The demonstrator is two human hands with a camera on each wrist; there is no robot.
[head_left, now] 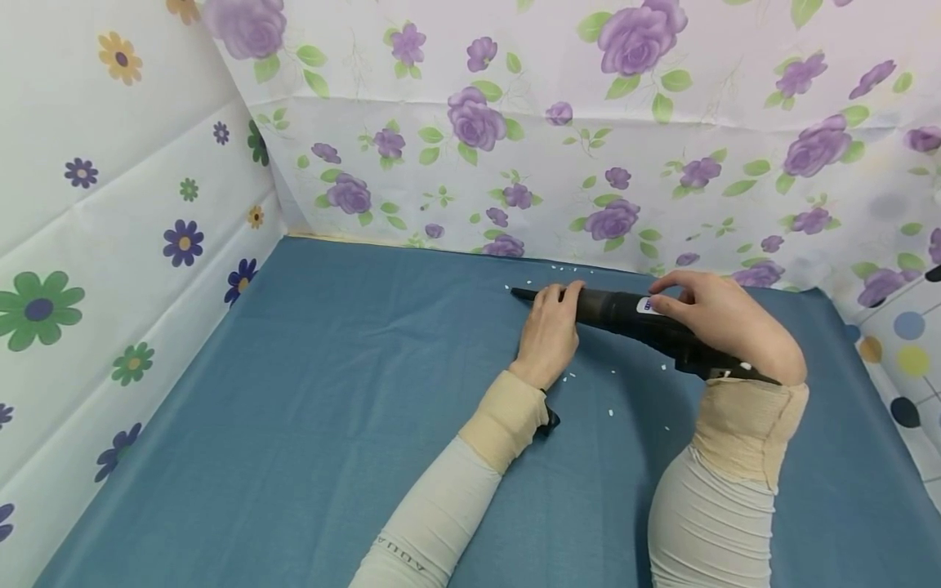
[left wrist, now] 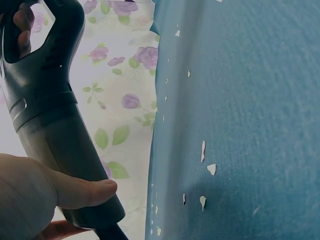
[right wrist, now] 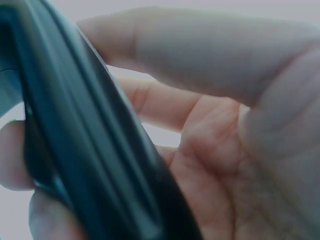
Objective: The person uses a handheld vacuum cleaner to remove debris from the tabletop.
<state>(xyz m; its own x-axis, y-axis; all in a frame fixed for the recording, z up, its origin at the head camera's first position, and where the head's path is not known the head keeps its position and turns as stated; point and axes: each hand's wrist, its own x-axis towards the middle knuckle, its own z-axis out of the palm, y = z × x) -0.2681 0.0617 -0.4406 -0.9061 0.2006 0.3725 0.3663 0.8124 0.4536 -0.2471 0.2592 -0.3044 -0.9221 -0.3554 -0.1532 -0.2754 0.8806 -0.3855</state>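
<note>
A black handheld vacuum cleaner is held above the blue cloth, its narrow nozzle pointing left. My left hand grips its front end by the nozzle; in the left wrist view the thumb lies across the dark barrel. At the rear, my right hand holds the handle. The right wrist view shows fingers on both sides of that dark handle. Small white scraps are scattered on the cloth below and beyond the vacuum cleaner.
Blue cloth covers the table. A wall sheet with purple roses rises along the back edge. Another flowered sheet stands at the left, and a dotted one at the right.
</note>
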